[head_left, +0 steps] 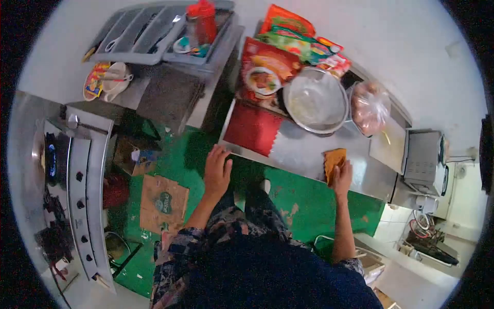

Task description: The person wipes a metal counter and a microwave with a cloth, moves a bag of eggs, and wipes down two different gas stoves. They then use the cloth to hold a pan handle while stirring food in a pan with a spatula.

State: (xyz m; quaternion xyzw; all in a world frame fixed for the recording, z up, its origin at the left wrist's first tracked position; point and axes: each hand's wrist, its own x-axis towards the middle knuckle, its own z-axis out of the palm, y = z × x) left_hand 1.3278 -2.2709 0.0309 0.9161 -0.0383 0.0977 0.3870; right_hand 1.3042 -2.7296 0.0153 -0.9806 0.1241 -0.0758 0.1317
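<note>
**Orange cloth (333, 157) under the right hand (342, 177)**

Head view: the right hand lies flat, fingers loosely spread, on the cloth's near end by the steel tabletop (303, 149) edge. The cloth's long axis runs away from the person, toward the metal bowl (315, 100). The left hand (218, 170) rests open, palm down, gripping nothing, beside the red mat (252, 129).

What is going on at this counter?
A person stands at a steel counter. The right hand rests on an orange cloth lying on the counter. The left hand lies flat at the counter's edge, next to a red mat. A steel bowl, food packets and a plastic bag sit further back.
</note>
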